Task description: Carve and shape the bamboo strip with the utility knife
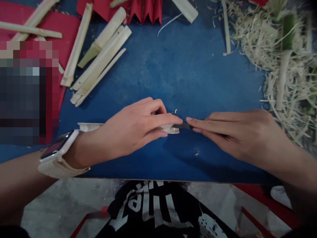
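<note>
A split piece of pale bamboo (174, 131) lies lengthwise near the table's front edge. My left hand (133, 127) is closed over it, thumb on the near side and fingers on the far side, and covers its middle. Its left end sticks out behind my wrist. In my right hand (237, 132) is a narrow dark knife (182, 126), pinched between fingers and thumb. The short stretch of blade that shows lies against the bamboo's right end, close to my left fingertip. The knife's handle is hidden in my hand.
Several split bamboo pieces (104, 59) lie at the upper left, some on red sheets (66, 24). Folded red paper (146, 11) is at the back. A heap of bamboo shavings (262, 43) covers the right side of the blue table (198, 72). A blurred dark block (19, 99) stands at left.
</note>
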Available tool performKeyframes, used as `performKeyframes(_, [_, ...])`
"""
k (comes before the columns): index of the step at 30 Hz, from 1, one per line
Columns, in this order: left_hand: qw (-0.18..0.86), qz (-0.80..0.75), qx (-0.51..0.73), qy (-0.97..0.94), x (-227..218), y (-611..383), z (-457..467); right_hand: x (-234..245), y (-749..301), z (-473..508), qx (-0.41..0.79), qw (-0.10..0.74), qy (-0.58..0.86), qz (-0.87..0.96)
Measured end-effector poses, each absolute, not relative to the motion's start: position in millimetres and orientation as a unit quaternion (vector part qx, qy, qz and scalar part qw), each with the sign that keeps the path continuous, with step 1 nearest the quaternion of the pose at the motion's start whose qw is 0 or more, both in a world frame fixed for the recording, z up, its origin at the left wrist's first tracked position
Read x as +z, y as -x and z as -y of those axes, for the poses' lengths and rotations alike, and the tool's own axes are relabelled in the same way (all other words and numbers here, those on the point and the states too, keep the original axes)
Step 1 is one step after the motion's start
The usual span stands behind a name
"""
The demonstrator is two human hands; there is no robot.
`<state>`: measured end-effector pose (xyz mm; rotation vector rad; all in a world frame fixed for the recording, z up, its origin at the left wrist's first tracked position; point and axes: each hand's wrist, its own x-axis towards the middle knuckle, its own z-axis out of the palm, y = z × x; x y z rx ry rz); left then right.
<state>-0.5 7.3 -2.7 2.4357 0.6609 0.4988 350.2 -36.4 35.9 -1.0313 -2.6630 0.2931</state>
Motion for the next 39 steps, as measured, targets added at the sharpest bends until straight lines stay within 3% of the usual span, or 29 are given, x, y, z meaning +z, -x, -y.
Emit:
performKeyframes(24, [0.274,-0.255,0.196,-0.907,-17,5,-5,35,-356,17,0.085,0.159,0.302,0.936])
performKeyframes(39, [0.276,-0.24,0.194,-0.91,-8,2,-7,34,-354,27,0.07,0.148,0.342,0.925])
